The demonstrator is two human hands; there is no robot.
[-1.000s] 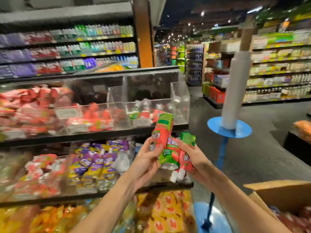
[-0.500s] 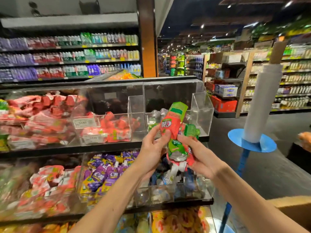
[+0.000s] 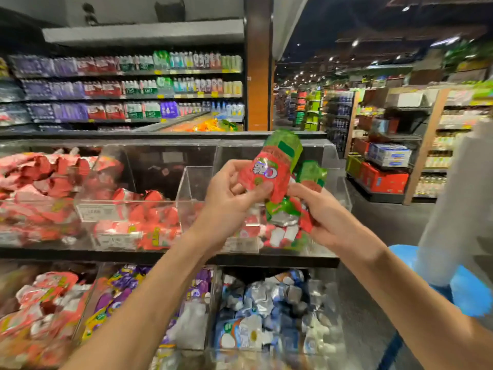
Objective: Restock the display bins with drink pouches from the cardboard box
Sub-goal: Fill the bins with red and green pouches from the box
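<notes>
My left hand [image 3: 229, 193] pinches a red-and-green drink pouch [image 3: 272, 169] at its lower edge, thumb across the front. My right hand [image 3: 320, 217] grips a bundle of a few more red-and-green pouches [image 3: 290, 212], white caps pointing down. Both hands are raised in front of the clear top-row bin at the right [image 3: 330, 161], which has a few pouches at its bottom. The cardboard box is out of view.
Clear bins to the left hold red pouches [image 3: 40, 188]. The lower row holds red, purple [image 3: 120, 295] and blue-silver pouches [image 3: 266, 311]. A blue stand with a white roll [image 3: 453, 209] is close on the right. Store shelves line the aisle behind.
Both hands have risen with the pouches and moved closer to the top right bin. The view has tilted up and the cardboard box has left the frame.
</notes>
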